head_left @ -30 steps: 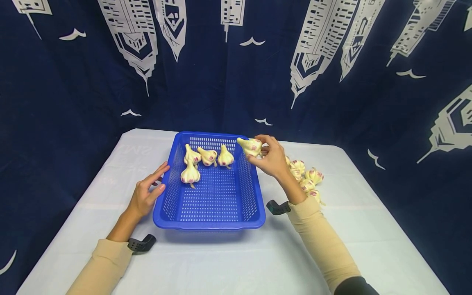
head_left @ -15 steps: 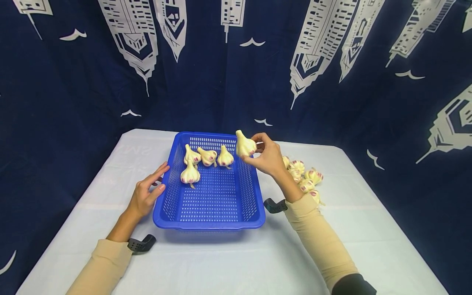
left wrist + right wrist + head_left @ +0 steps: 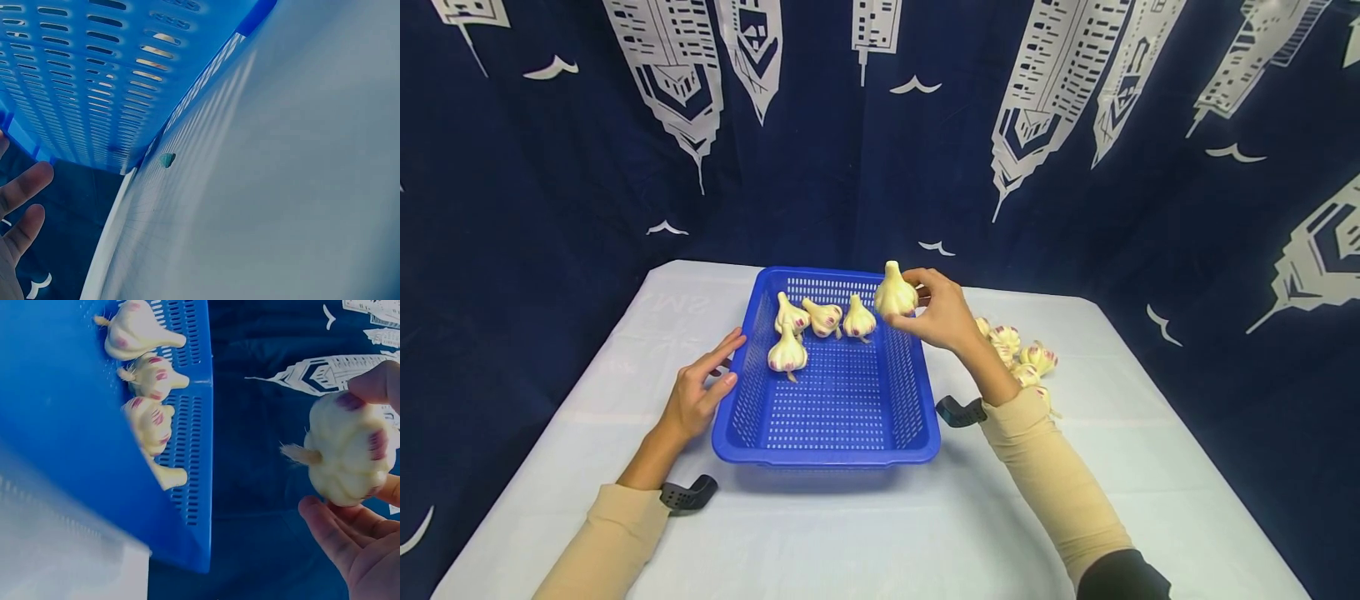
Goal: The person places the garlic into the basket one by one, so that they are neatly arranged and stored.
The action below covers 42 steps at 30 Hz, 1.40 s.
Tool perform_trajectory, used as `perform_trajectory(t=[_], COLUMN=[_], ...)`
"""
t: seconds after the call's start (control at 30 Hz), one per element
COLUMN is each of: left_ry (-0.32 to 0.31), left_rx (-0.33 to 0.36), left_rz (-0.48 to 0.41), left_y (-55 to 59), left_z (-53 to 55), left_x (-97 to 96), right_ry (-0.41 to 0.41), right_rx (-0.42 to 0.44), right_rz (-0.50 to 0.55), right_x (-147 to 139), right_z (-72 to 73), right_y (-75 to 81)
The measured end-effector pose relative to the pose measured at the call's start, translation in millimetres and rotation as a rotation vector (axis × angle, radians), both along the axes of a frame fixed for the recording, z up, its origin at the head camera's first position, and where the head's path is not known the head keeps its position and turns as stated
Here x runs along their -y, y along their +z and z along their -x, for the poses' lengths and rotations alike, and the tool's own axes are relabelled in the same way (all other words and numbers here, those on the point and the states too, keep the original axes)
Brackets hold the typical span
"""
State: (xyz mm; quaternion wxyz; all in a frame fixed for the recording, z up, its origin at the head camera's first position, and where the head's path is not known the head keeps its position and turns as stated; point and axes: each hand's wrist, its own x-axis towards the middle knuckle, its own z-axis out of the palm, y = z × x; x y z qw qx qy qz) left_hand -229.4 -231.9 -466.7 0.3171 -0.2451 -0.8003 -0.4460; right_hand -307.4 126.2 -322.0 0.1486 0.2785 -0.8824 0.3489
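1 held bulb: garlic, up in the air at far R corner of blue basket per head view; R wrist view shows it apart from basket. Neck up, roots down.
R hand: grasping that bulb, thumb on one side, fingers other. Prob. held by the fat part b/c it's the easiest grip & leaves neck free.
L hand: released, fingers approx straight at basket's L rim; contact likely, can't confirm. Prob. there to steady it.
4 basket bulbs: three across far end, one nearer on L. Looks like deliberate spacing from the far side, IMO.
Loose bulbs: heap on table, R of basket, partly behind R arm. Prob. put there for short R-hand reach.
Held bulb vs 1.0 s ago: was on its side, neck pointing L; now approx vertical. Vs 0.5 s: slight tilt gone.
R hand vs 1.0 s ago: bit further L.
L hand, basket, 4 basket bulbs: no chg.
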Motion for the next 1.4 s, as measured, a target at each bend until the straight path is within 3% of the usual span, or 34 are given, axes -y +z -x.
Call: perform_trajectory(t=[0.37, 0.63, 0.93, 1.4], left_ry=[-0.014, 0.002, -0.009, -0.013], left_rx=[-0.009, 0.009, -0.005, 0.002], left_rz=[-0.001, 0.008, 0.007, 0.004], left_y=[0.7, 1.3, 0.9, 1.6], left_z=[-0.6, -0.2, 1.3, 1.1], left_x=[0.4, 1.3, 0.7, 1.4], right_ry=[0.047, 0.031, 0.044, 0.01], right_rx=[0.057, 0.12, 0.166, 0.23], right_rz=[-0.058, -0.072, -0.122, -0.097], right_x=[19, 35, 54, 84], right_z=[0.8, 2.3, 9.8, 23.7], right_y=[5.6, 6.7, -1.1, -15.9])
